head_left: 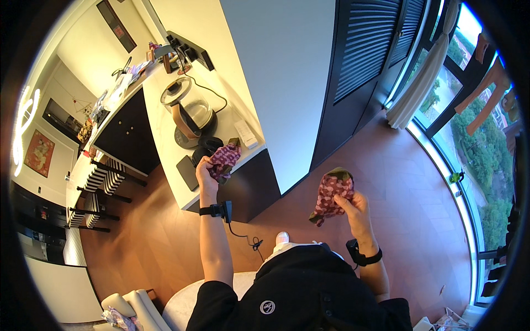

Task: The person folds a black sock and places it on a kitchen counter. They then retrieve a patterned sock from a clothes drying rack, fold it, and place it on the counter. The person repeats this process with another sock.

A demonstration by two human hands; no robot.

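My left hand (206, 177) grips a pink and maroon patterned sock (225, 160) with a dark green edge, over the corner of a white countertop (168, 178). A similar patterned sock (332, 191) hangs from my right hand (355, 209), pinched between thumb and fingers over the floor. The two socks are well apart. Near my left hand on the counter lie a flat dark object (188, 172) and black items (210, 143), partly hidden by the sock.
A glass electric kettle (192, 107) with its cord and a white box (246, 134) stand on the counter. A white wall end (290, 95) and dark louvred doors (364, 45) are ahead. Striped chairs (96, 177) are left, a tall window and curtain (426, 78) right. A cable hangs by my left wrist.
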